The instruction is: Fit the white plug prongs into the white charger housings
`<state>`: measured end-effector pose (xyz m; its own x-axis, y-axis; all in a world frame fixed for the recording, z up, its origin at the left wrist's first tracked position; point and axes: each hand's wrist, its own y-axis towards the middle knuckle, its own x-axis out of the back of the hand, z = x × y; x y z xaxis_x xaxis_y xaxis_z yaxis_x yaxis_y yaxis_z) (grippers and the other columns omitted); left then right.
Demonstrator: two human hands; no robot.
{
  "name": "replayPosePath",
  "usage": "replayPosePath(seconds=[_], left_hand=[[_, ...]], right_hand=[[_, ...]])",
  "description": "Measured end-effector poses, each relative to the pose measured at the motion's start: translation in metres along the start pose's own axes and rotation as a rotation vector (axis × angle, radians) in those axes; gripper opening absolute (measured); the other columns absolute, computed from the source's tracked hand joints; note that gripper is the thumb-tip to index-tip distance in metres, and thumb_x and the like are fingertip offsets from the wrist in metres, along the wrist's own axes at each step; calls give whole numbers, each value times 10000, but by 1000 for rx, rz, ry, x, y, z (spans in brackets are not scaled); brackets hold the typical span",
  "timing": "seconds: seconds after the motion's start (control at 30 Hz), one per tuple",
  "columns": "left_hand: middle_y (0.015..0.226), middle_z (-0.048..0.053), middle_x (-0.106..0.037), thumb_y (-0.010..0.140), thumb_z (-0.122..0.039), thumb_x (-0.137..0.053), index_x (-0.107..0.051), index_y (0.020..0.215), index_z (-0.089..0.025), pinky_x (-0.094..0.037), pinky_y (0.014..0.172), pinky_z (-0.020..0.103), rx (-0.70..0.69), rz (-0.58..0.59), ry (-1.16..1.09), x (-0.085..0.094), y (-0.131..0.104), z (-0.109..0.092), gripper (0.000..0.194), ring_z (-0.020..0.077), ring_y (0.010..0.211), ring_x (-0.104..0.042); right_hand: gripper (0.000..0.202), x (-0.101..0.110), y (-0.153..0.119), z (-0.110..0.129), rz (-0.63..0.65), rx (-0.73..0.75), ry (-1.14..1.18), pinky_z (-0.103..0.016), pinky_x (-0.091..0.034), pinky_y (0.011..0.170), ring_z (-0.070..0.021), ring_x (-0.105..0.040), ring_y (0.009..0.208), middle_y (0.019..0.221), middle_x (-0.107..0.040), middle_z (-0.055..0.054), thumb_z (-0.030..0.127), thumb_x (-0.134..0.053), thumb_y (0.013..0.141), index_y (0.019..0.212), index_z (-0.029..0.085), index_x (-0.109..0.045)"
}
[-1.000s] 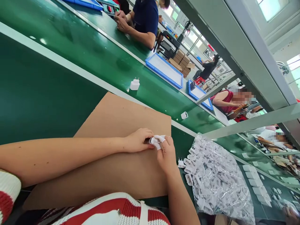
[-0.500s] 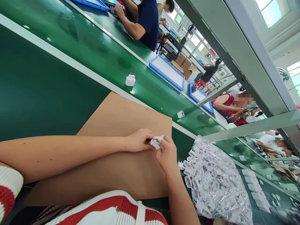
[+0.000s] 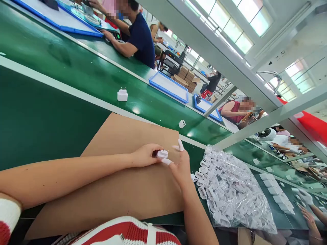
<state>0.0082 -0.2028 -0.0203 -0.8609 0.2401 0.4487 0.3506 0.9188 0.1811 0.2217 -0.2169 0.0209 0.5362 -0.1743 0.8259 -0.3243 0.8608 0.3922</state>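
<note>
Over a brown cardboard sheet [image 3: 122, 187], my left hand [image 3: 145, 155] grips a white plug adapter [image 3: 162, 154], its pins pointing up and away. White covers sit on the fingertips of my right hand [image 3: 180, 163]. Its fingers are spread just right of the adapter, with the thumb tip close under it; whether they touch I cannot tell. A clear plastic bag [image 3: 235, 190] full of white plug housings lies to the right of my right forearm.
One white adapter [image 3: 122, 95] and a smaller one [image 3: 182, 124] stand on the green belt [image 3: 97, 88]. Blue-rimmed trays [image 3: 168, 86] line the far side, where people sit. White parts [image 3: 277, 194] lie in rows right of the bag. A metal beam [image 3: 255, 126] crosses at right.
My right hand has opened and drawn back from the adapter, which now shows in my left hand. The view has shifted, and another person's hands have appeared at lower right.
</note>
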Motion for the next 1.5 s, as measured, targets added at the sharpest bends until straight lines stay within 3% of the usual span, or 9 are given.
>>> replayPosePath(seconds=[0.2,0.4,0.53,0.67,0.77,0.87,1.1,1.3,1.5], left_hand=[[1059,29,-749,779,-452,-639,-713,1040,-244,-508,823,307,264,-363,277,68,50,25,342,249,963,-678],[1103,84,-739,742,-414,-651,-681,1044,-242,-478,897,382,504,-582,407,133,91,60,349,345,1099,-645],[1249,153,-662,715,-389,-693,-627,1202,-149,-419,1008,472,586,-660,450,136,102,65,546,409,1236,-549],[1562,176,-358,773,-368,-658,-438,1431,-106,-211,1187,527,330,-952,601,106,121,56,742,400,1462,-261],[1603,134,-337,824,-371,-614,-444,1448,-163,-196,1224,474,181,-710,590,73,152,46,679,337,1486,-251],[1591,158,-386,795,-410,-684,-428,1476,-147,-272,1200,461,252,-433,497,42,185,40,773,356,1472,-301],[1315,143,-664,848,-337,-654,-554,1393,-176,-476,1019,406,290,-354,385,16,203,31,577,330,1253,-569],[1321,53,-672,815,-429,-672,-580,1372,-209,-501,984,333,56,-109,268,12,127,0,607,263,1137,-643],[1280,74,-693,866,-453,-630,-581,1369,-219,-484,1010,355,-51,156,219,3,15,-12,557,262,1146,-640]], right_hand=[[421,70,-12,-33,308,-470,-500,-415,-449,866,-326,-653,1085,1092,-706,-91,342,-833,701,1077,221,-687],[375,72,-13,-48,516,-610,-493,-316,-410,714,-261,-704,960,1013,-748,-34,220,-838,623,965,237,-684],[378,59,-11,-52,387,-554,-383,-305,-427,712,-240,-693,926,987,-740,-30,119,-740,662,1022,232,-706],[444,42,-7,-47,245,-413,-289,-290,-459,751,-213,-668,899,931,-708,-43,38,-580,736,1115,217,-726],[451,33,-2,-41,271,-356,-223,-277,-474,764,-201,-653,915,982,-676,-60,67,-574,784,1190,202,-717],[452,31,-1,-41,278,-361,-269,-332,-477,852,-260,-622,1049,1112,-649,-100,249,-711,786,1234,187,-698],[241,39,-4,-63,322,-447,-252,-398,-465,889,-278,-654,980,964,-736,-66,271,-805,721,951,217,-760],[292,25,-4,-71,17,-494,504,-346,-557,795,-194,-712,836,985,-738,-60,352,-628,863,1104,203,-700],[287,-11,0,-51,22,-569,965,-378,-595,812,-208,-736,819,877,-756,-41,350,-685,785,1031,202,-689]])
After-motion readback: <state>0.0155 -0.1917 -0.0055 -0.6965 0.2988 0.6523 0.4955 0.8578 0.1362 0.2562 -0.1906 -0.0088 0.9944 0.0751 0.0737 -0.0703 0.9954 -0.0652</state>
